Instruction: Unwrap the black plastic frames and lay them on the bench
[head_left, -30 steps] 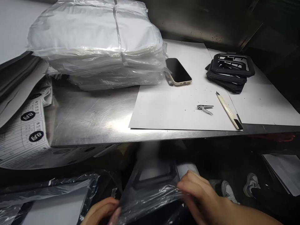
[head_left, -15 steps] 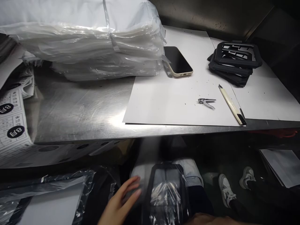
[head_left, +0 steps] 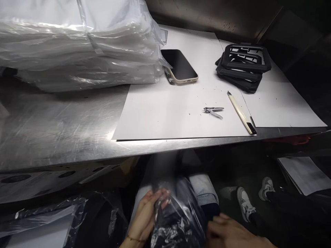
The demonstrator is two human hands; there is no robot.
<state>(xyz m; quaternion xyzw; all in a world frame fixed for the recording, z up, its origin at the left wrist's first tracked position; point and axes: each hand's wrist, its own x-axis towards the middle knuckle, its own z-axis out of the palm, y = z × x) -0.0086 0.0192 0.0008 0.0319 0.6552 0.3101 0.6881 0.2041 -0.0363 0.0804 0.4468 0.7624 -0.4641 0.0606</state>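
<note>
At the lower middle, a clear plastic bag with dark contents [head_left: 178, 220] lies over the person's lap, below the table edge. My left hand [head_left: 150, 210] holds the bag's upper left edge, its fingers bent round the plastic. To the bag's right is my right hand [head_left: 227, 230], blurred, with its fingers curled at the bag's side; what they grip cannot be made out. On white sheets [head_left: 165, 110] lie a nail clipper [head_left: 213, 112], a cream-handled cutter [head_left: 240, 112] and a phone [head_left: 181, 67]. Black frames [head_left: 245, 65] are stacked at the back right.
A thick pile of clear plastic bags [head_left: 90, 48] covers the back left of the metal table [head_left: 64, 127]. Bagged items [head_left: 43, 227] lie at the lower left. A person's shoes [head_left: 245, 203] and a stack of sheets [head_left: 305, 174] show at the lower right.
The view has shifted, so the table items appear farther left. My left hand has closed on the bag, which now looks tilted and crumpled. My right hand has come further into view.
</note>
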